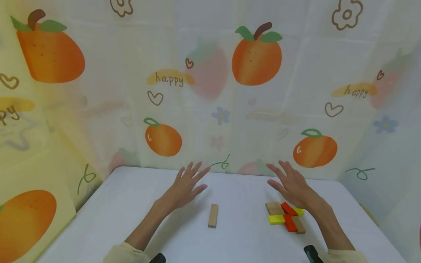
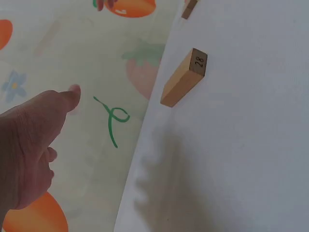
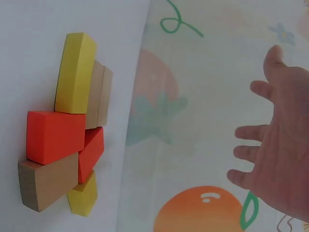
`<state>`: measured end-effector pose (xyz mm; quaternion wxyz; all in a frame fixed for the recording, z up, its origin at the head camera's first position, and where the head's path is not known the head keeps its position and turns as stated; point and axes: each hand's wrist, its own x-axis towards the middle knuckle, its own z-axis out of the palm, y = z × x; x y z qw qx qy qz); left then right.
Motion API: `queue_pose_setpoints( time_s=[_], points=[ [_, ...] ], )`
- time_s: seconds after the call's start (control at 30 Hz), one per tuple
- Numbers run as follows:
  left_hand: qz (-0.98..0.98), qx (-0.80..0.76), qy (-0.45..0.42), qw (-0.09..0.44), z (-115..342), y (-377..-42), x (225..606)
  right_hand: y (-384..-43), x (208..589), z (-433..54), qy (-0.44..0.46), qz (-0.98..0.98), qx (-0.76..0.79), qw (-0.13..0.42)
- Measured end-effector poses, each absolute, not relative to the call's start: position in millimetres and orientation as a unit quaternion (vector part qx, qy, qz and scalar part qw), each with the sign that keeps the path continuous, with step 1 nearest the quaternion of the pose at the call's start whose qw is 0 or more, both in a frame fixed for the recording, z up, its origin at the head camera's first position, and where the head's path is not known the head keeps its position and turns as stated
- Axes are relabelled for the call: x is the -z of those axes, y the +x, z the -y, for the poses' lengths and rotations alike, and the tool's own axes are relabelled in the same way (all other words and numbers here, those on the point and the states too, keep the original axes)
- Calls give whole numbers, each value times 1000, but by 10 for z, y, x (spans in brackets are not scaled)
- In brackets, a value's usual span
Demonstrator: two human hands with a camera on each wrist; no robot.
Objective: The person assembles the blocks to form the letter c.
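My left hand (image 1: 185, 188) is raised over the table with its fingers spread and nothing in it. Below and to its right, a plain wooden block (image 1: 213, 216) lies alone; the left wrist view shows the number 28 on the end of this block (image 2: 183, 79). On the other side my right hand (image 1: 292, 185) hovers with straight, spread fingers, also holding nothing. Beneath it lies a cluster of blocks: red blocks (image 3: 55, 137), yellow blocks (image 3: 75, 72) and plain wooden blocks (image 3: 50, 181), set close against one another. Neither hand touches a block.
A white-covered table (image 1: 243, 241) carries all the blocks. Behind it hangs a pale curtain (image 1: 210, 120) printed with oranges, strawberries and hearts, close to the table's back edge. Dark straps (image 1: 312, 252) show at the wrists near the cream sleeves (image 1: 345, 256).
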<state>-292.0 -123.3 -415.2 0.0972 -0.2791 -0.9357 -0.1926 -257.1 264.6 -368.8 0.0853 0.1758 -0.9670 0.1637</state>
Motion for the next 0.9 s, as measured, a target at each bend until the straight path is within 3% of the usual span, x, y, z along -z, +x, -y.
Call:
queue_pose_setpoints(
  time_s=[0.33,0.63,0.9],
  points=[
    [914,193,-344,90,1187,-2675,4121,-2503,3716,-2654,205,968,-132,64],
    [888,142,-432,67,1140,-2566,4229,-2503,3810,-2682,209,970,-121,-10],
    [889,114,-443,29,1133,-2514,4405,-2548,3964,-2687,218,970,-99,-51]
  ],
)
